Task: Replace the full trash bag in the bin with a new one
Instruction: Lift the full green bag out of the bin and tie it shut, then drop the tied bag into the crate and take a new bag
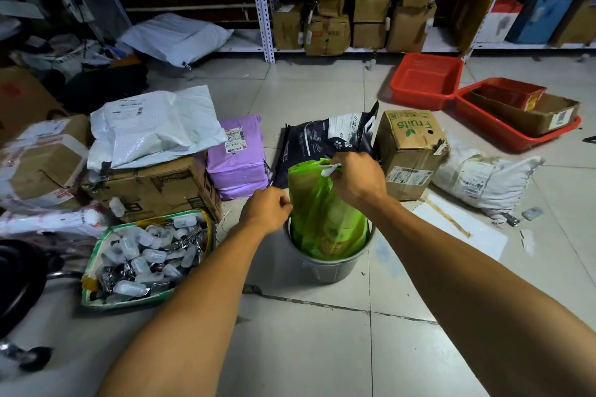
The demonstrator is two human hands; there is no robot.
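Note:
A full green trash bag [322,216] stands tall in a small grey bin [329,267] on the tiled floor, its top gathered well above the rim. My right hand [356,179] grips the gathered top, where a white drawstring [329,169] shows between the fingers. My left hand [267,208] pinches the bag's left edge, level with its upper half. The bag's lower part is hidden inside the bin.
A green-rimmed tray of small plastic tags [145,255] lies left of the bin. Cardboard boxes [151,187], a purple parcel [237,158], a dark bag [325,138] and a "Fruits" box [411,151] crowd behind. Red baskets [425,80] sit far right. White paper [461,226] lies to the right.

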